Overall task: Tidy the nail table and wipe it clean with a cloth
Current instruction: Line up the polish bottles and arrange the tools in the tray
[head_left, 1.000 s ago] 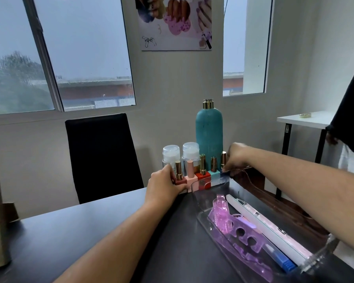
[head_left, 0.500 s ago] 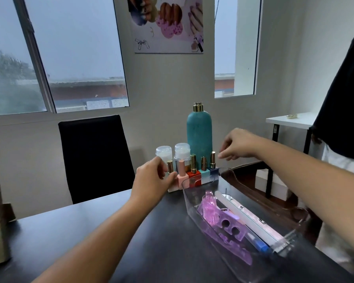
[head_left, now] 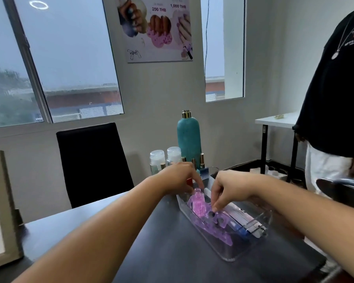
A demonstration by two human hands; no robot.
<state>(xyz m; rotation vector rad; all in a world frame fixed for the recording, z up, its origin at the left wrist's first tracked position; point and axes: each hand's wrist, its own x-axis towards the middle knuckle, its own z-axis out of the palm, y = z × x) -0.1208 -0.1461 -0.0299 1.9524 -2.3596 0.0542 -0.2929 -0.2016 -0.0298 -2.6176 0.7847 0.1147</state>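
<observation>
A clear plastic tray (head_left: 231, 257) lies on the dark table (head_left: 151, 246) and holds purple toe separators (head_left: 202, 209), a white nail file (head_left: 240, 214) and a blue-tipped tool. My left hand (head_left: 178, 177) reaches over the tray's far end, with its fingertips closed on the raised end of the separators. My right hand (head_left: 228, 189) dips into the tray and pinches the separators near their middle. Behind the tray stand a teal bottle (head_left: 188, 137), two white-capped clear bottles (head_left: 157, 160) and a row of gold-capped nail polishes (head_left: 201, 160), partly hidden by my left hand.
A black chair (head_left: 94, 162) stands behind the table. A framed card (head_left: 0, 211) sits at the table's left edge. To the right, a person in a black top (head_left: 335, 94) stands by a white side table (head_left: 274, 120). A dark curved object (head_left: 339, 189) lies near the table's right edge.
Both hands have left the nail polish row and come down into the clear tray, onto the purple toe separators. The camera has tilted and shifted slightly.
</observation>
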